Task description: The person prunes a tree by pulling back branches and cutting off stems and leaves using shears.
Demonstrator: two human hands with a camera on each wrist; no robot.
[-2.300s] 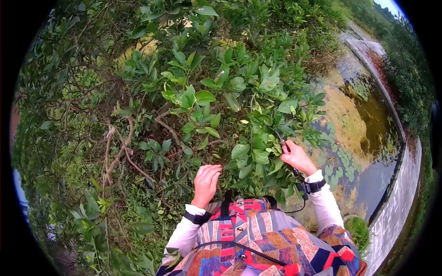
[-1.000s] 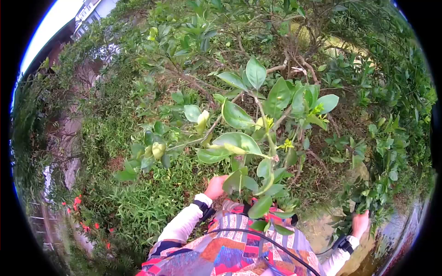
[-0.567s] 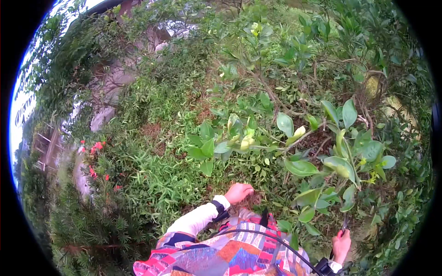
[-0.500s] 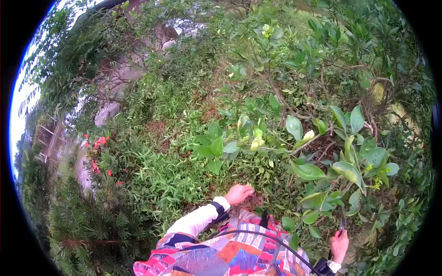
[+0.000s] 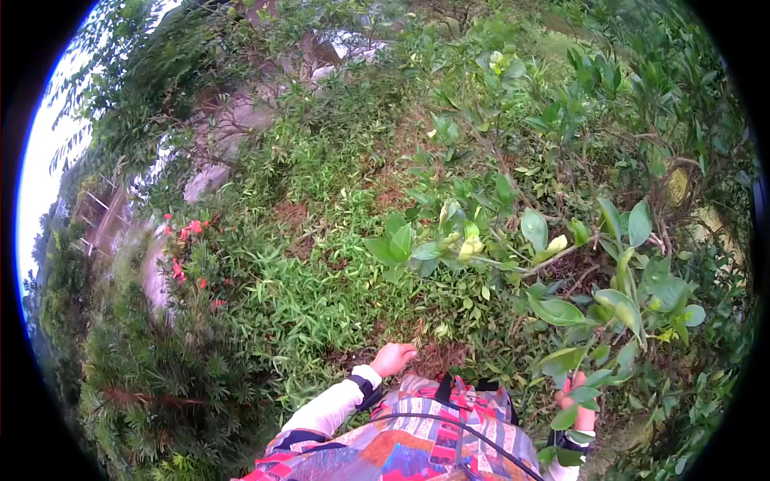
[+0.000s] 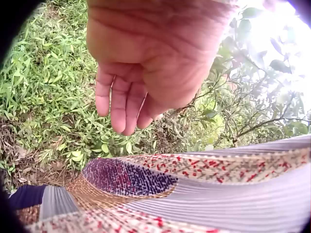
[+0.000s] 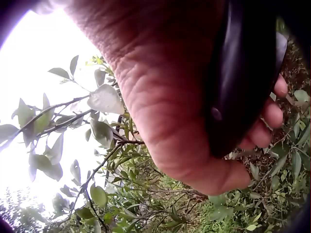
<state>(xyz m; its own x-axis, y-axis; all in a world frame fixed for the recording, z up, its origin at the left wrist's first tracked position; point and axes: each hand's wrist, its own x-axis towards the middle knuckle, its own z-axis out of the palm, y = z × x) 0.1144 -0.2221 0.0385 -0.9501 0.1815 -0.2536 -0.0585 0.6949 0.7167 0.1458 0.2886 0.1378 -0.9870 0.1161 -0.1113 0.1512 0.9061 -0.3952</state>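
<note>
My left hand [image 5: 393,360] hangs in front of the patterned jacket [image 5: 437,449], with nothing in it. In the left wrist view its fingers [image 6: 128,104] are loosely bent, the palm side showing. Low on the right, my right hand [image 5: 586,415] is partly hidden behind leaves of a near branch. The right wrist view shows that hand [image 7: 165,107] gripping black-handled pruning shears [image 7: 238,82], thumb on one side and fingertips round the other. Their cutting end is out of sight. Beside this hand, a leafy branch [image 7: 92,179] spreads out.
A near branch with broad leaves [image 5: 557,311] and pale curled buds [image 5: 471,247] reaches across the right side. Dense low greenery [image 5: 313,280] covers the ground ahead. Red flowers [image 5: 192,230] grow at the left, beside a pale path [image 5: 206,183]. A black cable [image 5: 473,437] crosses the jacket.
The view has swung left from the pond side to the undergrowth. My right hand has come away from the foliage by the water, still holding the shears. The left hand stays free, near the waist.
</note>
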